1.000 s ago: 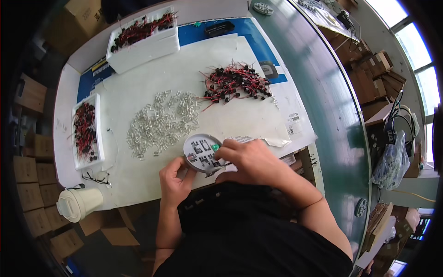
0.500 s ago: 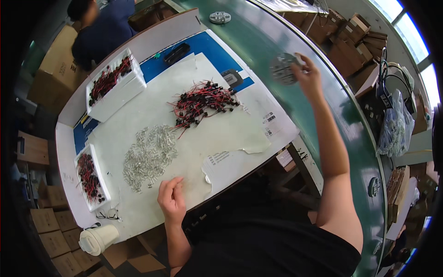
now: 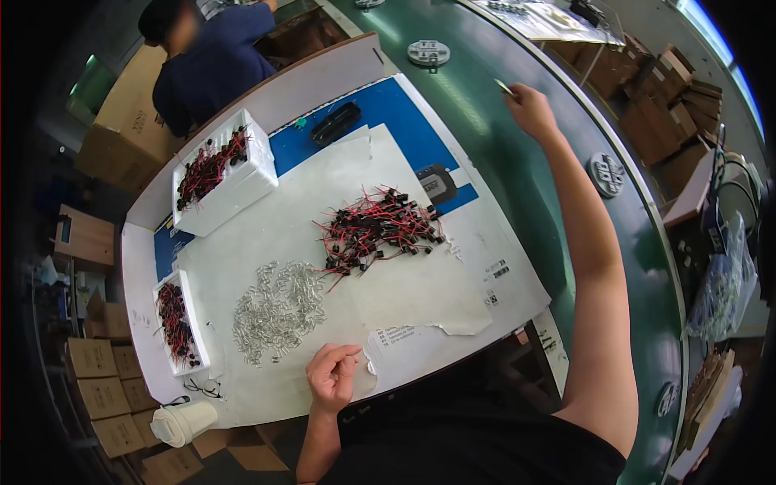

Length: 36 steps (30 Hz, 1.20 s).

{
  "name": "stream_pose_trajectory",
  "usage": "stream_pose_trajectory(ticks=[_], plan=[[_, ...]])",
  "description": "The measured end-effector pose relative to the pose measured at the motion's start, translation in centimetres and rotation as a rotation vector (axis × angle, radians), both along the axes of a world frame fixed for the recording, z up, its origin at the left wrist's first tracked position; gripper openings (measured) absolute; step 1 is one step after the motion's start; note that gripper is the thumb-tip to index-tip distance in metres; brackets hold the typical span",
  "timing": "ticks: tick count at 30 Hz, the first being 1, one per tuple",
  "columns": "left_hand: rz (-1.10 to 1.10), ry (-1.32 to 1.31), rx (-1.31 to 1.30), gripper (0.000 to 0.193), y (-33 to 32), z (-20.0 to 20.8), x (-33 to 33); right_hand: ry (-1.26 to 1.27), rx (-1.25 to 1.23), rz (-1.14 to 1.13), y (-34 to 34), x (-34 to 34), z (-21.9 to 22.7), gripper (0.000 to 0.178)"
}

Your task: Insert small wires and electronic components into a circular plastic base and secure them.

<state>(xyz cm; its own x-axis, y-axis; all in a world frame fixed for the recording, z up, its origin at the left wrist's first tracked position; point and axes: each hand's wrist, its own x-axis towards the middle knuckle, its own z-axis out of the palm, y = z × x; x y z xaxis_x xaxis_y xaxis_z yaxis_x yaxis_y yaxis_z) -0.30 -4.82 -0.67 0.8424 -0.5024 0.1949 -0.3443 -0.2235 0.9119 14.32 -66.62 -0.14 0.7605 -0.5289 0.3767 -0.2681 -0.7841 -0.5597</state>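
Table edges: white table (image 3: 517, 287) bordered on its right by green belt (image 3: 509, 178); far side walled by upright board (image 3: 339, 69).
Open room, table: pale surface left bare between wired black parts (image 3: 376, 230), heaped, and the near edge.
Open room, belt: green surface exposed between far grey disc (image 3: 428, 53) and right hand (image 3: 529, 111).
Side room: near grey disc (image 3: 606, 175) seen on the belt just beside the right forearm.
Right arm: extended over the belt, elbow nearly straight.
Right fingers: closed about small pale item (image 3: 503, 86); its kind is too small to be told.
Left hand (image 3: 331, 378): positioned over the near table edge, forearm upright in view; fingers curled inward, whether anything is gripped cannot be told.
Clear pieces (image 3: 279, 315): heaped beyond the left hand, left of the wired parts.
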Motion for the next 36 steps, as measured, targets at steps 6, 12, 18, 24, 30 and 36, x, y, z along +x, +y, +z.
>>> stream_pose_trajectory(ticks=[6, 12, 18, 24, 30, 36], plan=[[0.316, -0.100, 0.099, 0.015, 3.9, -0.3, -2.7, 0.170, -0.126, -0.010, 4.3, 15.5, 0.8, 0.038], [0.500, -0.079, 0.092, 0.016, 5.4, -0.6, -3.6, 0.272, -0.056, -0.136, 1.7, 17.9, -1.5, 0.033], [0.457, -0.110, 0.089, 0.015, 4.3, 0.5, -2.8, 0.209, -0.297, 0.153, -0.8, 16.3, -1.7, 0.030], [0.423, -0.102, 0.011, 0.015, 5.0, 0.0, -2.6, -0.003, -0.135, 0.553, 7.1, 6.3, 6.7, 0.016], [0.344, -0.187, -0.140, 0.038, 5.7, 0.3, -2.3, 0.423, -0.113, 1.140, 29.2, -10.7, 10.7, 0.025], [0.061, -0.434, 0.070, 0.075, 7.0, 1.9, -1.0, 0.349, -0.139, 1.421, 40.1, -14.4, 6.9, 0.015]])
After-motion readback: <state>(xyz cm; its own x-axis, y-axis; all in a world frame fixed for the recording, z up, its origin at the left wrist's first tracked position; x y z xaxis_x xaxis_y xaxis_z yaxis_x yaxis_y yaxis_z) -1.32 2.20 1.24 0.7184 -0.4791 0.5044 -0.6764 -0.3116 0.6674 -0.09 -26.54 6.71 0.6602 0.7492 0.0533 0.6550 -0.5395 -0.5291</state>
